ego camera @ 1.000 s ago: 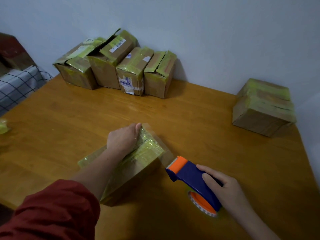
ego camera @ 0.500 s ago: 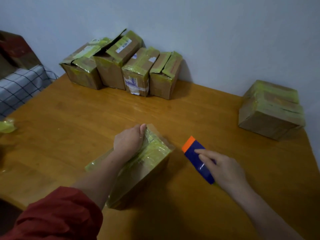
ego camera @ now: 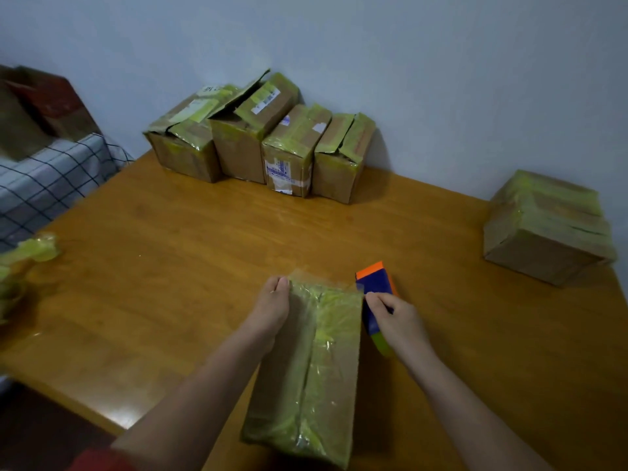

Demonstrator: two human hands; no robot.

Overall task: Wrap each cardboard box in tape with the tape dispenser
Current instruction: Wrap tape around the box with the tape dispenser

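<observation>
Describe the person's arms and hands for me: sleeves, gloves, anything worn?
Both hands are bare: left hand and right hand show no gloves, rings or watch. A red sleeve shows at the frame's bottom edge on the left arm. Both forearms are uncovered; no sleeve shows on the right.

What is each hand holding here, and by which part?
The right hand grips the tape dispenser by its blue body; the left hand only presses the left side of the near box.
</observation>
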